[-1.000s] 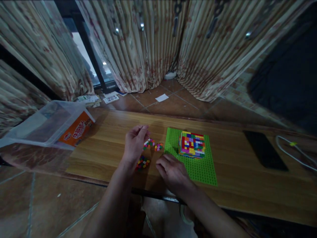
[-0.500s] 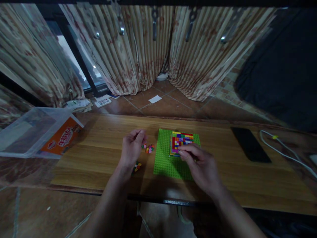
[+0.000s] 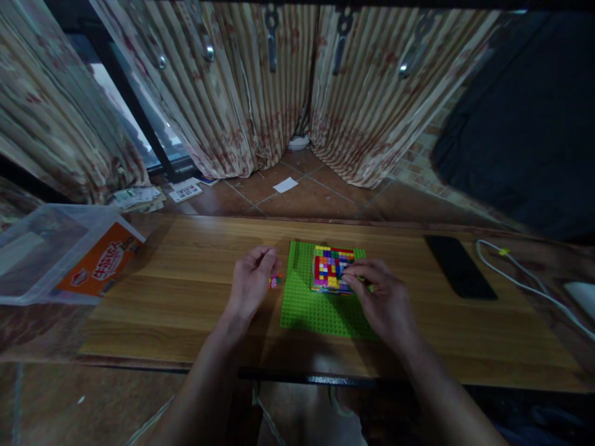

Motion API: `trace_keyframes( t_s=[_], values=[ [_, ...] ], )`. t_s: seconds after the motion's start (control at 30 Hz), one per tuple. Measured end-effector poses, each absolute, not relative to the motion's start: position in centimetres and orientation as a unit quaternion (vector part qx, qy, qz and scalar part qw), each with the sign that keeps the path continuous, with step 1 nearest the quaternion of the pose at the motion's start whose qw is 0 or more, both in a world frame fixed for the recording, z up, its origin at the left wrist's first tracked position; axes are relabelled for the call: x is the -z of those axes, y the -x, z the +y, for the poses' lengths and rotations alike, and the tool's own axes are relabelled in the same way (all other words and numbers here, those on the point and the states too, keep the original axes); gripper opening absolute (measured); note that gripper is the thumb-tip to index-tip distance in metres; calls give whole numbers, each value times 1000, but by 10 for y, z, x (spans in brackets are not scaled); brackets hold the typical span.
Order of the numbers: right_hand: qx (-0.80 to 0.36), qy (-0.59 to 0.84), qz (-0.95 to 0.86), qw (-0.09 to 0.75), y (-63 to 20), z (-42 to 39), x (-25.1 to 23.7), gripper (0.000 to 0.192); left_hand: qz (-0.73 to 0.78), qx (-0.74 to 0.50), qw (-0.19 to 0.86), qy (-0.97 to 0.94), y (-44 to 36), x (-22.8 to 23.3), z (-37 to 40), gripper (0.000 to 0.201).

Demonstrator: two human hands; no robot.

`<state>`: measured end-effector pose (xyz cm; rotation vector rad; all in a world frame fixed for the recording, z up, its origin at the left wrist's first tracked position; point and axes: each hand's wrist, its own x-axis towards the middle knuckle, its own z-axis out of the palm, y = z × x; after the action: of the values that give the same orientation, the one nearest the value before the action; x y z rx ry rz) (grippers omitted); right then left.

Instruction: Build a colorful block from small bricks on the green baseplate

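A multicoloured block of small bricks (image 3: 328, 267) stands on a green studded baseplate (image 3: 307, 313) at the middle of the wooden table (image 3: 186, 297). My right hand (image 3: 383, 300) reaches over the plate. Its fingertips are pinched together against the block's right top edge, and what lies between them is hidden. My left hand (image 3: 251, 286) rests on the table left of the plate, fingers curled in with the thumb against them. A few loose coloured bricks (image 3: 274, 282) lie right at its fingertips.
A clear plastic box with an orange label (image 3: 69, 260) lies tipped at the table's left end. A black phone (image 3: 453, 266) and a white cable (image 3: 525, 279) lie to the right. Curtains hang behind, with papers (image 3: 139, 197) on the tiled floor.
My right hand went from the table beside the loose bricks up and right onto the block. The left hand stayed near the loose bricks, and the camera view shifted right.
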<state>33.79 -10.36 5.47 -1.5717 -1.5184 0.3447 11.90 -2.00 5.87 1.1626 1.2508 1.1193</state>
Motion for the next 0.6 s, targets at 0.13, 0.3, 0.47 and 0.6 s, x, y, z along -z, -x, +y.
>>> trace_keyframes(
  t_s=[0.13, 0.3, 0.47, 0.6],
  values=[
    [-140, 649, -602, 445, -337, -101, -50, 15, 521, -461, 519, -496, -119, -58, -19, 27],
    [-149, 655, -581, 459, -334, -99, -47, 13, 521, -451, 536, -487, -118, -57, -20, 27],
    [-148, 659, -561, 479, -331, -96, -46, 11, 512, -457, 532, -495, -116, -52, -18, 26],
    [-161, 663, -539, 495, -331, -94, -43, 16, 515, -456, 525, -501, -114, -51, -18, 24]
  ],
)
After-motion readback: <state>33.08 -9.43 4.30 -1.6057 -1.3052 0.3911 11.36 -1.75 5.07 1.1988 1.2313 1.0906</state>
